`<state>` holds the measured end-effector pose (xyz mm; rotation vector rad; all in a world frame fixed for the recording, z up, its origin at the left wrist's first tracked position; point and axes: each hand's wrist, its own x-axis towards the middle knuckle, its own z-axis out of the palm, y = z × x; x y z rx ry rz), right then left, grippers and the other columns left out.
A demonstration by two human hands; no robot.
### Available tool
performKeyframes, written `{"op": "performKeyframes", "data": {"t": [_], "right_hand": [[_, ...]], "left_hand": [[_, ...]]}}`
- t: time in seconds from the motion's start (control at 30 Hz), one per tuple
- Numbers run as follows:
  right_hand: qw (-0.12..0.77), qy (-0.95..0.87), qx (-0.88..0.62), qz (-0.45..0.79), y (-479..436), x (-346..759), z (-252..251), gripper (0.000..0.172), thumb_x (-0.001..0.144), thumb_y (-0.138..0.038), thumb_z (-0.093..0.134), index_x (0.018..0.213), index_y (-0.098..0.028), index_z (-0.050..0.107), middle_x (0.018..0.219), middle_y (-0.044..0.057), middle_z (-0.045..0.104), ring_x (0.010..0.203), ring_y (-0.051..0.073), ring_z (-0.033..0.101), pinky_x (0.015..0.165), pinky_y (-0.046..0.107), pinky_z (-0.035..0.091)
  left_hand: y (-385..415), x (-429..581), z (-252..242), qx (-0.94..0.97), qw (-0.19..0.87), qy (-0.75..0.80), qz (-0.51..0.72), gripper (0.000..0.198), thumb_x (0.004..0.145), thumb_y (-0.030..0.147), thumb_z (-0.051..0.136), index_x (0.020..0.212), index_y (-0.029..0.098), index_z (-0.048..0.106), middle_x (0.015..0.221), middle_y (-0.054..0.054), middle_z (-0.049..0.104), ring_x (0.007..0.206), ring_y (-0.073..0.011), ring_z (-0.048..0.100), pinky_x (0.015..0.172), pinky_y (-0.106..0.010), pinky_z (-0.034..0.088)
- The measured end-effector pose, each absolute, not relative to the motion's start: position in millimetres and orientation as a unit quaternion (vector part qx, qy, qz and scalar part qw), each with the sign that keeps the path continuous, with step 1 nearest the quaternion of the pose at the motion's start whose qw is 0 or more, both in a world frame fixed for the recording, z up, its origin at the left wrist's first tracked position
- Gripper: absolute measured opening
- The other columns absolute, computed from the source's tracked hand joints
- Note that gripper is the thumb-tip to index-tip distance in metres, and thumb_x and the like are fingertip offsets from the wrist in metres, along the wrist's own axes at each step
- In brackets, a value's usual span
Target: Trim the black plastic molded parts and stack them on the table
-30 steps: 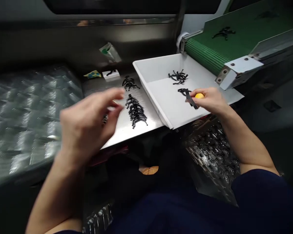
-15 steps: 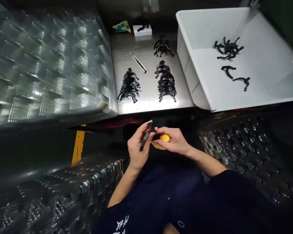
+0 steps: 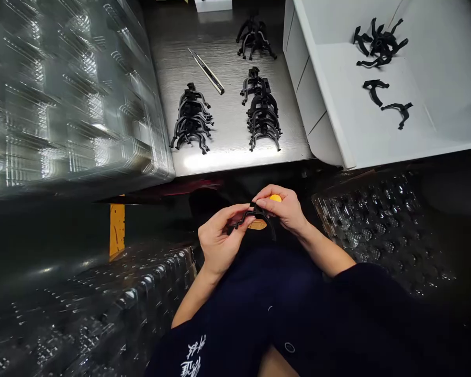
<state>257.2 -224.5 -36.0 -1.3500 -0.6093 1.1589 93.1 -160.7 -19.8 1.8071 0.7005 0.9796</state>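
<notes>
My left hand pinches a black, curved plastic bracket with branching arms, held in front of my body below the table edge. My right hand has its fingertips at the bracket's upper end. Tucked in the palm of that hand is an object with a round yellow end; the rest of it is hidden by the fingers. Just under the bracket shows a tan oval piece, and I cannot tell what it belongs to. Similar brackets lie in a left row and a right row on the metal table.
A slim utility knife lies on the table. More brackets are heaped behind. At right stands a white bin with loose brackets. Stacked clear plastic trays rise at left; others sit lower down.
The bracket has turned from upright to lying crosswise, its arms now spread between my hands. My right hand has shifted slightly up, fingertips now on the bracket. The view has tilted down and closer.
</notes>
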Motion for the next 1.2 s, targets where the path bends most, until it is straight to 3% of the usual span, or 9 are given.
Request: {"op": "performKeyframes", "data": {"t": [0.13, 0.27, 0.43, 0.63, 0.83, 0.93, 1.07, 1.2], "right_hand": [[0.601, -0.263, -0.561, 0.505, -226.2, 247.2, -44.1, 0.035, 0.072, -0.049, 0.085, 0.081, -0.018, 0.072, 0.070, -0.001, 0.065, 0.060, 0.010, 0.054, 0.057, 0.024, 0.044], [0.655, -0.242, -0.464, 0.545, -226.8, 253.8, -46.3, 0.035, 0.077, -0.044, 0.077, 0.100, -0.018, 0.070, 0.068, -0.003, 0.058, 0.062, 0.013, 0.054, 0.064, 0.027, 0.047], [0.676, -0.222, -0.415, 0.567, -226.8, 262.8, -46.1, 0.041, 0.078, -0.033, 0.072, 0.115, -0.019, 0.066, 0.089, 0.001, 0.063, 0.080, 0.016, 0.065, 0.077, 0.030, 0.054], [0.675, -0.397, -0.501, 0.369, -236.3, 252.5, -37.4, 0.037, 0.096, -0.031, 0.066, 0.131, -0.024, 0.059, 0.110, 0.006, 0.071, 0.098, 0.019, 0.069, 0.085, 0.032, 0.059], [0.554, -0.636, -0.522, 0.126, -236.0, 258.8, -44.6, 0.032, 0.099, -0.017, 0.057, 0.130, -0.022, 0.063, 0.109, 0.010, 0.076, 0.106, 0.024, 0.070, 0.092, 0.042, 0.061], [0.524, -0.602, -0.592, 0.113, -235.5, 264.0, -45.4, 0.030, 0.101, -0.020, 0.054, 0.130, -0.022, 0.063, 0.107, 0.010, 0.076, 0.105, 0.025, 0.071, 0.092, 0.043, 0.061], [0.530, -0.644, -0.538, 0.121, -238.4, 261.3, -43.9, 0.032, 0.100, -0.020, 0.055, 0.132, -0.021, 0.060, 0.110, 0.011, 0.076, 0.105, 0.025, 0.071, 0.090, 0.043, 0.062], [0.533, -0.625, -0.561, 0.106, -238.8, 267.3, -55.6, 0.031, 0.101, -0.017, 0.053, 0.130, -0.021, 0.062, 0.108, 0.011, 0.076, 0.105, 0.024, 0.070, 0.091, 0.041, 0.061]], "left_hand": [[-167.2, 90.2, -30.9, 0.647, 0.514, 0.340, 0.449, 0.011, 0.090, 0.018, 0.076, 0.098, 0.027, 0.078, 0.091, 0.003, 0.078, 0.081, -0.0107, 0.074, 0.075, -0.020, 0.059], [-169.4, 87.9, -39.6, 0.631, 0.495, 0.371, 0.468, 0.010, 0.089, 0.018, 0.077, 0.095, 0.026, 0.079, 0.088, 0.003, 0.077, 0.080, -0.0105, 0.073, 0.077, -0.021, 0.058], [-171.1, 88.4, -42.6, 0.600, 0.521, 0.386, 0.468, 0.009, 0.087, 0.021, 0.079, 0.096, 0.025, 0.077, 0.086, 0.002, 0.076, 0.073, -0.0106, 0.072, 0.069, -0.020, 0.060], [-171.0, 89.2, -42.4, 0.617, 0.509, 0.393, 0.452, 0.002, 0.090, 0.024, 0.077, 0.090, 0.023, 0.076, 0.086, 0.001, 0.075, 0.072, -0.0110, 0.071, 0.066, -0.020, 0.060], [-172.9, 89.1, -45.1, 0.675, 0.434, 0.385, 0.456, 0.005, 0.091, 0.026, 0.075, 0.089, 0.022, 0.076, 0.083, 0.000, 0.075, 0.076, -0.0147, 0.072, 0.069, -0.027, 0.060], [-173.8, 89.3, -48.3, 0.654, 0.451, 0.391, 0.465, 0.002, 0.092, 0.023, 0.074, 0.091, 0.022, 0.075, 0.085, 0.001, 0.075, 0.074, -0.0137, 0.072, 0.067, -0.026, 0.059], [-173.3, 89.6, -48.5, 0.681, 0.421, 0.357, 0.480, 0.007, 0.089, 0.016, 0.076, 0.093, 0.023, 0.076, 0.086, 0.001, 0.076, 0.078, -0.0131, 0.073, 0.072, -0.025, 0.060], [-173.5, 89.6, -46.4, 0.646, 0.459, 0.355, 0.496, 0.004, 0.090, 0.018, 0.074, 0.093, 0.021, 0.074, 0.085, 0.001, 0.075, 0.075, -0.0139, 0.073, 0.066, -0.025, 0.060]]}}
